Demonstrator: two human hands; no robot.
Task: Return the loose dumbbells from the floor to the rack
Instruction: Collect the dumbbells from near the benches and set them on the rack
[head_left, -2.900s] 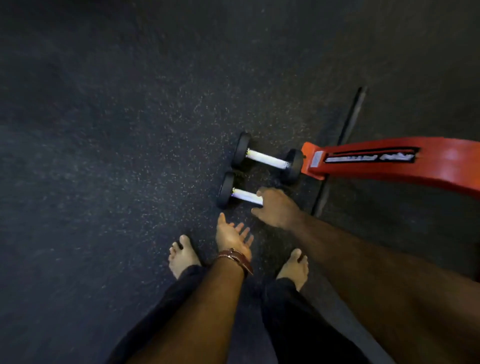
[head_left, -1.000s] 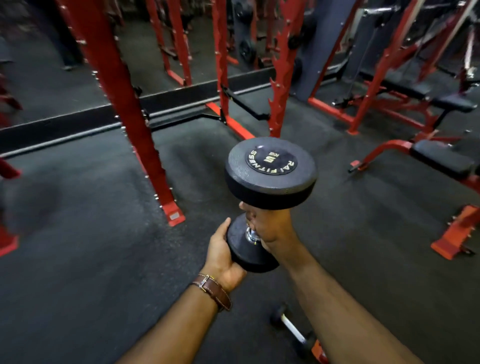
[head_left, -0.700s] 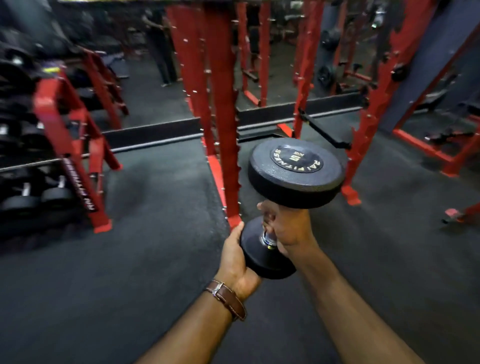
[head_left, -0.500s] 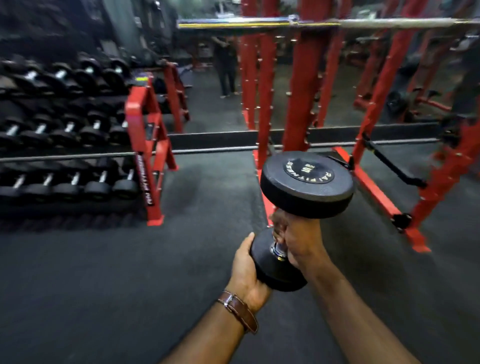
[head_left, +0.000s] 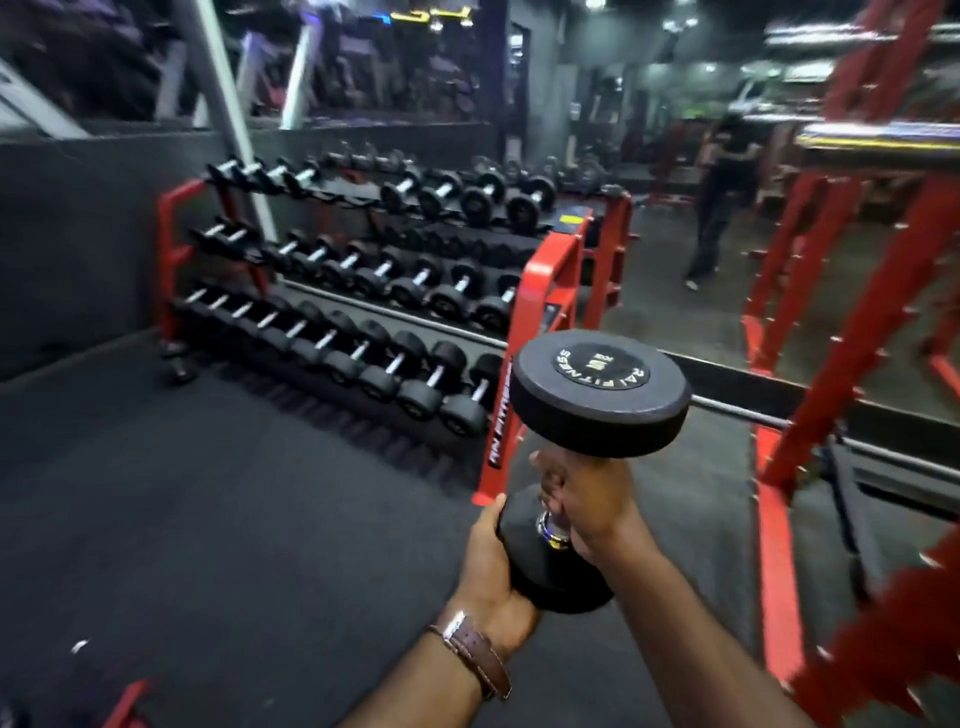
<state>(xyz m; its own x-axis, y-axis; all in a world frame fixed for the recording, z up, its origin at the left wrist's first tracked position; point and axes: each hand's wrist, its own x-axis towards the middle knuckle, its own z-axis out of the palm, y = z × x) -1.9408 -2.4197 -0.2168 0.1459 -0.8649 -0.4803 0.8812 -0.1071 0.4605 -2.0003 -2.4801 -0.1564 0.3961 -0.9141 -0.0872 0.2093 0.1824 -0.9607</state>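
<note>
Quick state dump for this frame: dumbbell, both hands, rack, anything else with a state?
dumbbell: off the floor, held upright, not yet on the rack
right hand: gripping the dumbbell's handle
left hand: cupping the dumbbell's lower head from the side
rack: three tiers, mostly filled, gaps on the top and middle tiers
watch: strapped on the left wrist

Dumbbell (head_left: 600, 392) heads matt black rubber, handle shiny chrome; watch strap (head_left: 480, 657) brown leather.

single head-worn view, facing forward and slightly down; hands and dumbbell (head_left: 597, 395) close at near centre, rack (head_left: 545, 291) farther off at left.
</note>
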